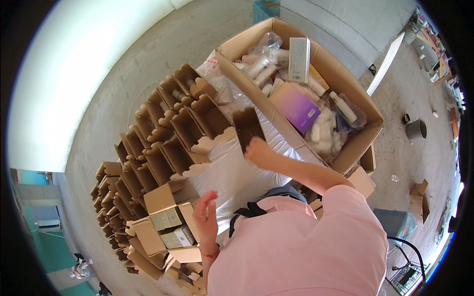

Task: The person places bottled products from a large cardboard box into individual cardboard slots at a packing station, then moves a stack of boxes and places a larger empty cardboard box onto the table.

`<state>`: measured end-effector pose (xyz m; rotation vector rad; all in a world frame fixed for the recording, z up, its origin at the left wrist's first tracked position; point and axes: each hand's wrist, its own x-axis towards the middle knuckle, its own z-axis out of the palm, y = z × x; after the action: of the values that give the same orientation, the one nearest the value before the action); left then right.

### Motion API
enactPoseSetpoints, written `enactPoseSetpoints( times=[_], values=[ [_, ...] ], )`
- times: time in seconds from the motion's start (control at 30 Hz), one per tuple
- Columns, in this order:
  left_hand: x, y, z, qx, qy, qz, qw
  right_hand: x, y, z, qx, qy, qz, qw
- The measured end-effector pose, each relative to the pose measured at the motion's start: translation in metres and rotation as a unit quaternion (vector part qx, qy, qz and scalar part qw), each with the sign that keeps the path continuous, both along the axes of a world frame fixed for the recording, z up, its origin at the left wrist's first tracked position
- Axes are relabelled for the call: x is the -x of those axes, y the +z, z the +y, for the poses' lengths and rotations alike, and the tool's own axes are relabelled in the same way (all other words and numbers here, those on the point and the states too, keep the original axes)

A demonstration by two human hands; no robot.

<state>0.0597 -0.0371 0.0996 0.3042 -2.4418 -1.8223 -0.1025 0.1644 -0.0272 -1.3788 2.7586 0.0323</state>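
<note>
My right hand (259, 153) is closed at the near edge of an open brown cardboard box (248, 123), its fingertips partly hidden. This box stands on a white plastic-covered surface (224, 170). Raised in front of my body, my left hand (206, 217) holds nothing, with its fingers apart. Just left of it is an open carton (150, 236) with its flaps folded out. Inside that carton sit several small greenish boxes (166, 218) with white labels.
Rows of open brown boxes (158, 160) fill the left side. A large carton (345, 148) at the upper right holds bottles in clear plastic, a purple box (299, 109) and a white box (298, 59). A dark bucket (416, 129) stands on the floor at right.
</note>
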Motion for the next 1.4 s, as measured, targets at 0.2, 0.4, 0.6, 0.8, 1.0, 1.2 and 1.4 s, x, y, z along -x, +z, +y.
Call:
enactPoseSetpoints(
  times=[0.2,0.4,0.6,0.8,1.0,1.2,1.4],
  values=[
    [0.030,-0.023,0.016,0.068,-0.026,-0.057,0.996,0.025,0.047,0.026,0.330,-0.048,-0.190,0.923],
    [0.038,-0.065,0.005,0.125,-0.041,-0.094,0.987,0.241,0.032,0.076,0.340,-0.347,0.024,0.874],
    [0.039,-0.079,-0.005,0.085,0.003,-0.134,0.987,0.337,-0.045,0.081,0.043,-0.339,0.073,0.937],
    [0.035,-0.084,-0.024,0.159,-0.033,-0.165,0.973,0.339,-0.061,0.083,-0.024,-0.285,0.072,0.956],
    [0.073,-0.070,-0.033,0.171,-0.092,-0.166,0.967,0.286,-0.027,0.140,0.245,-0.284,0.051,0.926],
    [0.138,-0.033,-0.023,0.121,-0.100,-0.054,0.986,0.195,0.054,0.112,0.643,-0.329,-0.267,0.639],
    [0.185,0.034,0.027,-0.157,-0.171,0.080,0.969,0.078,0.126,0.035,0.684,-0.143,-0.621,0.355]
  ],
)
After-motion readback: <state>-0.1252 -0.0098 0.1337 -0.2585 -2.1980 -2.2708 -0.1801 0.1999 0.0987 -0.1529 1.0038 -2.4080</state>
